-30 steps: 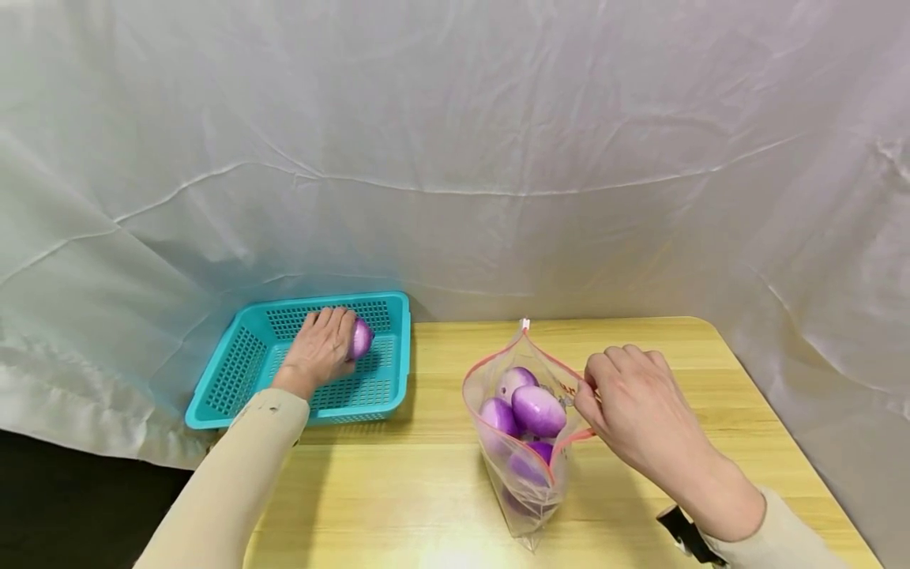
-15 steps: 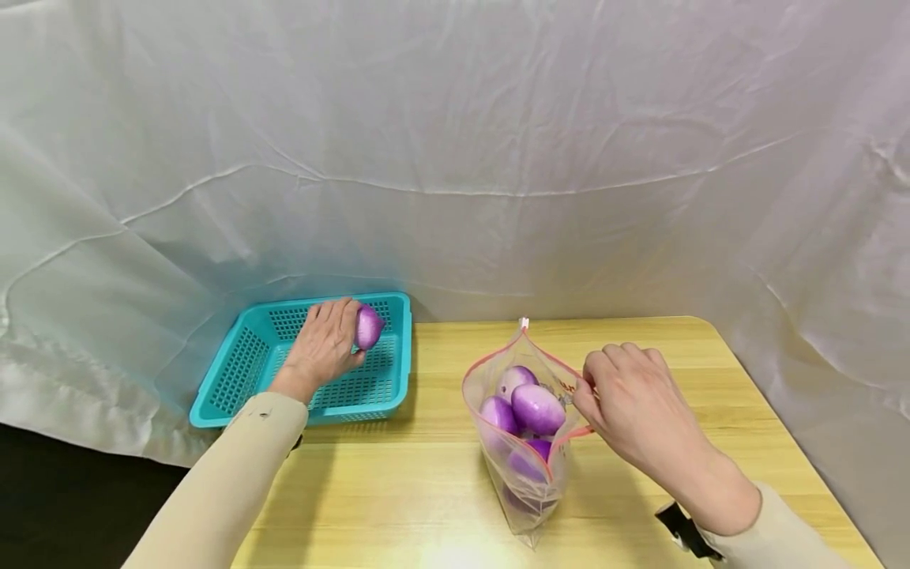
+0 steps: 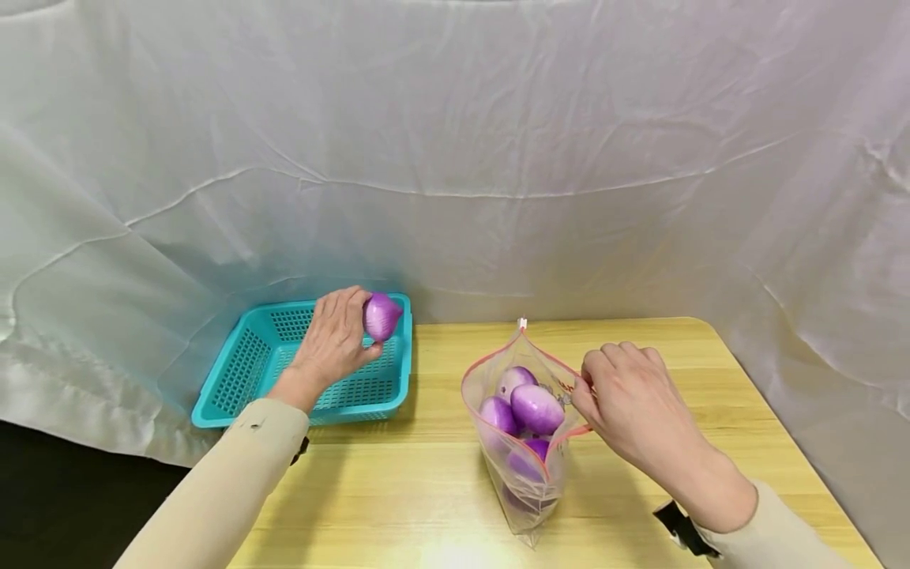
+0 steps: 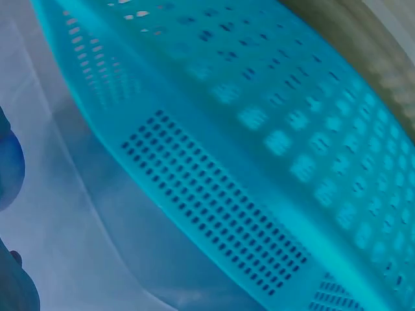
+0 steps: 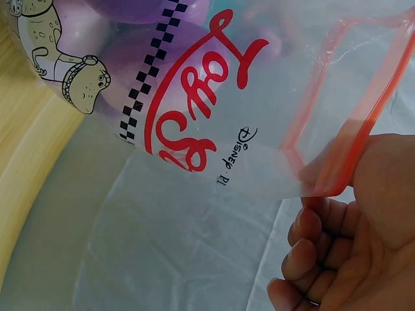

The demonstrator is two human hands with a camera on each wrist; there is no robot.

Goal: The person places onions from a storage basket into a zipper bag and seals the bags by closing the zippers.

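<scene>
My left hand (image 3: pixel 332 340) grips a purple onion (image 3: pixel 382 317) between fingers and thumb, over the right part of the turquoise basket (image 3: pixel 245 371). In the left wrist view only the edges of fingers show at the far left, beside the basket (image 4: pixel 214 201). My right hand (image 3: pixel 635 403) pinches the red-edged mouth of a clear zip bag (image 3: pixel 522 506), which stands with its top spread wide. Several purple onions (image 3: pixel 538 409) lie inside the bag. The right wrist view shows thumb and fingers on the red zip strip (image 5: pixel 363 146), with red lettering printed on the plastic.
The light wooden table (image 3: pixel 398 506) carries the basket at the left and the bag right of centre. A pale grey cloth (image 3: pixel 455 253) hangs behind and around the table. The basket has low slotted walls, and its slotted floor shows below the left hand.
My left hand has lifted the onion up from the basket floor and shifted it a little to the right. The right hand keeps its hold on the bag, nearly still.
</scene>
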